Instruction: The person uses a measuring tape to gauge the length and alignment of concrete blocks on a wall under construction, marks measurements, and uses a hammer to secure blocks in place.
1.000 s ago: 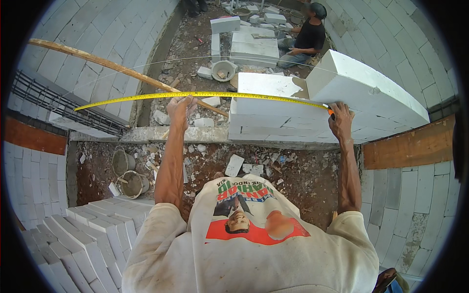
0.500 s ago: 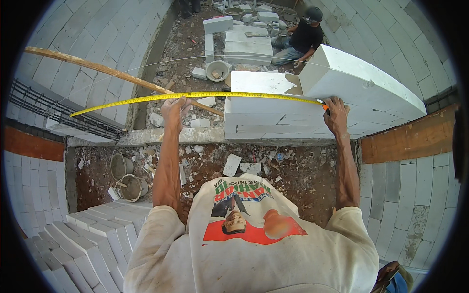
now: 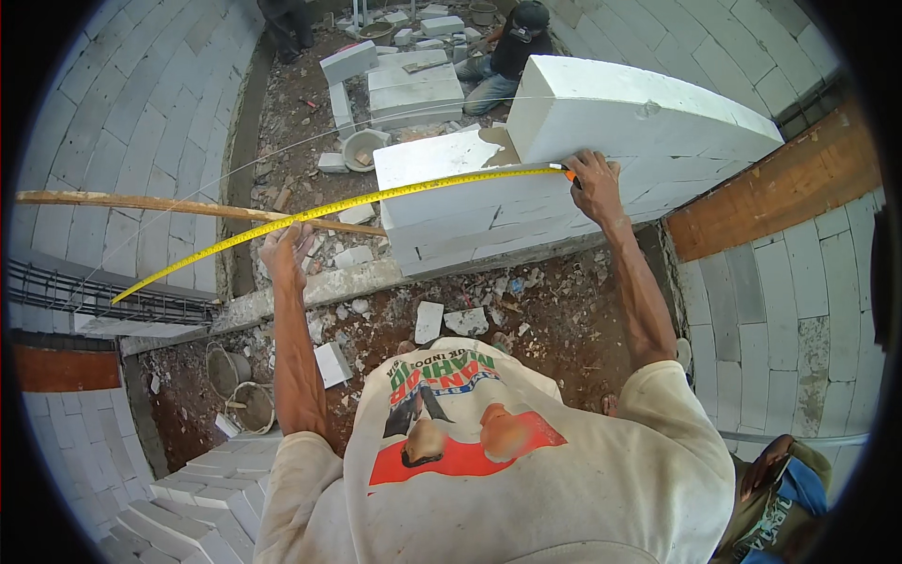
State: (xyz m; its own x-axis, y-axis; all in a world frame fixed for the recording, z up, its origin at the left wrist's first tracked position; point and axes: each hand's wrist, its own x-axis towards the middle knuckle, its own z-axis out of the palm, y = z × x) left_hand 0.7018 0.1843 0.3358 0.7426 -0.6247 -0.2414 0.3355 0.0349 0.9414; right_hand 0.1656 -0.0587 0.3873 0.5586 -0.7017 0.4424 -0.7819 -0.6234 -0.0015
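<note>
A yellow tape measure [image 3: 404, 191] is stretched out in a long bow along a wall of white blocks [image 3: 470, 221]. My right hand [image 3: 596, 186] grips its orange-and-black end against the wall's face, just below the raised top block [image 3: 639, 103]. My left hand [image 3: 287, 252] has its fingertips closed at the underside of the blade, about halfway along, in the gap left of the wall. From there the blade runs on to its free end, by the steel rebar cage [image 3: 61, 287]. A thin string line [image 3: 225, 174] crosses above.
A wooden pole [image 3: 122, 200] slants behind my left hand. Buckets [image 3: 252, 406] and stacked blocks [image 3: 216, 484] stand at lower left; broken blocks [image 3: 466, 321] lie on the rubble floor. Beyond the wall, a person [image 3: 512, 56] crouches near more blocks and a mortar bowl [image 3: 365, 148].
The view has turned, so the wall now sits further left and slanted. Both hands have shifted left in the picture, still at the tape. The tape's free end remains by the rebar.
</note>
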